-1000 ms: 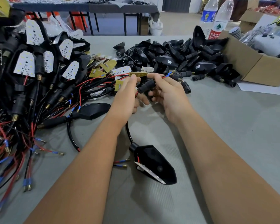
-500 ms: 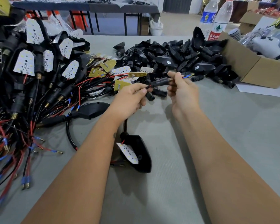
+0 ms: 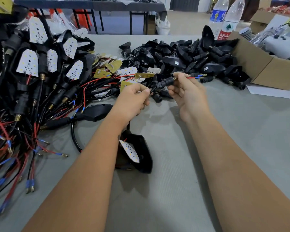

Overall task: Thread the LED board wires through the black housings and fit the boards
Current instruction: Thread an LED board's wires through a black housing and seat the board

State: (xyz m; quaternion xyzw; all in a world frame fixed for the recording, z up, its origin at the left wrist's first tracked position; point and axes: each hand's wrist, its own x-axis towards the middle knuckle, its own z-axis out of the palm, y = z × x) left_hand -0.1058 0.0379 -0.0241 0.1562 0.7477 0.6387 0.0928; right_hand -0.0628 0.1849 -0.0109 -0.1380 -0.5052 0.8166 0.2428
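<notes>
LED board [image 3: 129, 151] sat face-up on its black housing [image 3: 141, 155] at table centre, just under the left forearm, housing tip pointing to 5 o'clock. A black cable ran up from the housing's 12 o'clock end behind the left wrist.

Left hand [image 3: 132, 102] pinched the cable just left of the ribbed stem [image 3: 164, 82]. Right hand [image 3: 187, 92] pinched the stem at its brass threaded end; other fingers loosely curled. Red and blue wires [image 3: 195, 77] stuck out of the stem toward 3 o'clock, terminals past the fingertips. Stem was held off the table, tilted up to the right.

Room to move:
- 9 o'clock: pile of finished assemblies [image 3: 40, 72], wires spilling right up to the left arm. Tight.
- 12 o'clock: heap of empty housings [image 3: 182, 56] just behind the hands, loose boards [image 3: 114, 66] beside it.
- 2 o'clock: cardboard box [image 3: 266, 67], edge near the heap. Two bottles [image 3: 224, 19] behind it.
- 3 to 6 o'clock: bare grey table [image 3: 241, 139], open to the near edge.

Versus 0.5 s earlier: hands about the same spot, stem slightly further onto the cable, wires longer past the right fingers. Housing and board on the table barely shifted. A second earlier the housing lay further right with the board edge-on, facing down.
</notes>
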